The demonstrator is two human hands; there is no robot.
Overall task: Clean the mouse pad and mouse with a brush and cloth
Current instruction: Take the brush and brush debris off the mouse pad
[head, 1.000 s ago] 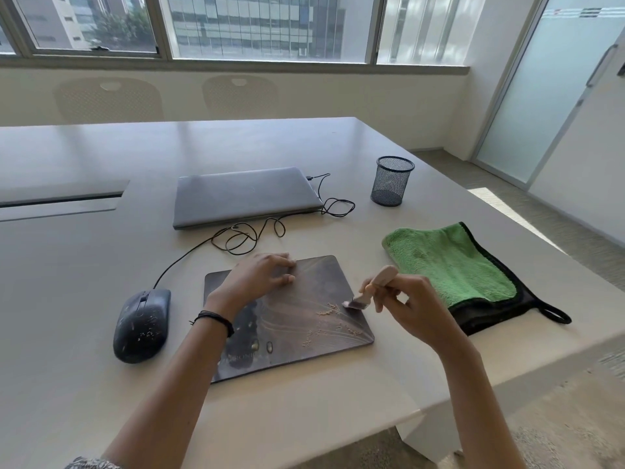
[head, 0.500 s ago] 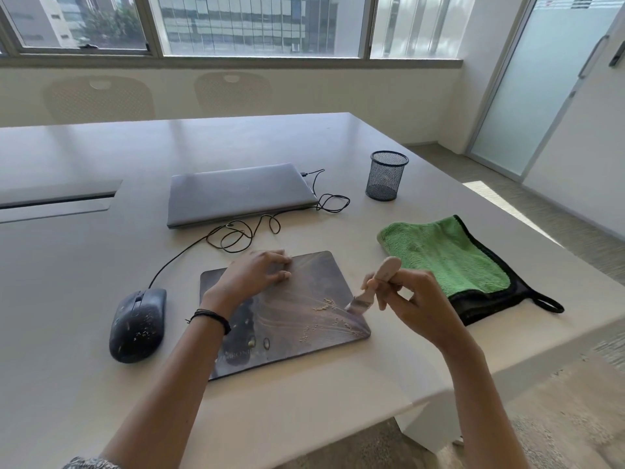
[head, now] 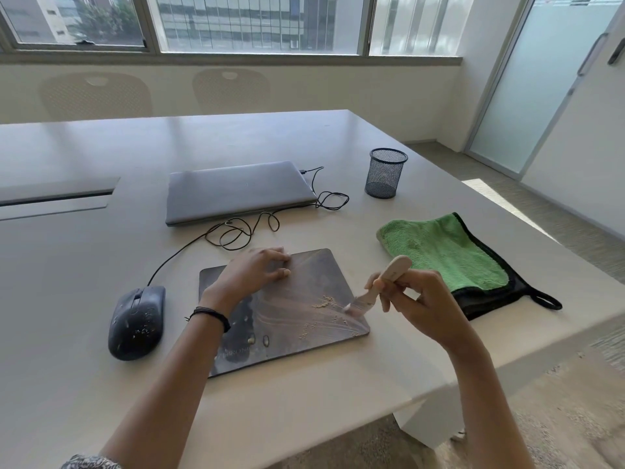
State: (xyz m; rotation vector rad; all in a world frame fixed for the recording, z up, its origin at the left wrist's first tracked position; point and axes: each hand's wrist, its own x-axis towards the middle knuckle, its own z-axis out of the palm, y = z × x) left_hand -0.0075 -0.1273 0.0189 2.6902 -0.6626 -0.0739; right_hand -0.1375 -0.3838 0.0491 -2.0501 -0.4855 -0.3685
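Far left on the bench [head: 67, 265], the mouse [head: 137, 321] is parked just beside the mouse pad [head: 294, 343] and is speckled with pale bits. The pad is pinned near its far edge by the left hand [head: 252, 272], fingers laid mostly flat, nothing gripped. Crumbs [head: 324, 303] are scattered over its right half. The brush [head: 367, 297] is held by its pale handle in the right hand [head: 419, 299], fingers curled round it, bristles probably touching the pad (bit blurry). Further right, the green cloth [head: 443, 252] is laid out, untouched.
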